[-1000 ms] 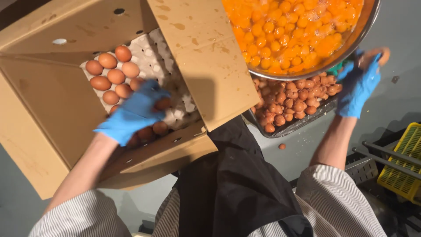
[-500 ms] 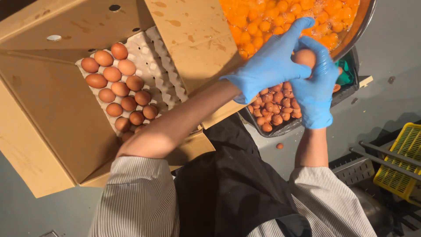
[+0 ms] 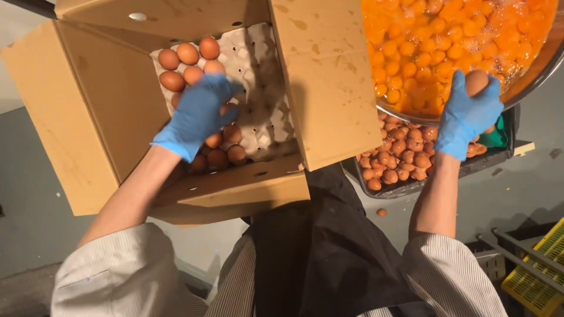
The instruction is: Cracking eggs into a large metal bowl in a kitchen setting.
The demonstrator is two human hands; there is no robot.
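Now we are cupping a brown egg in our right hand at the steel bowl's rim; our left hand is spreading over boxed eggs, farther left.

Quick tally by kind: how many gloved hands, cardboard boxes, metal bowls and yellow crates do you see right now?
Blue-gloved hands: 2, left hand in the cardboard box, right hand holding a brown egg
Cardboard box: 1
Metal bowl of yolks: 1
Yellow crate: 1
Total: 5

It looks like a food factory kitchen: a big cardboard box of brown eggs and a huge metal bowl full of yolks.
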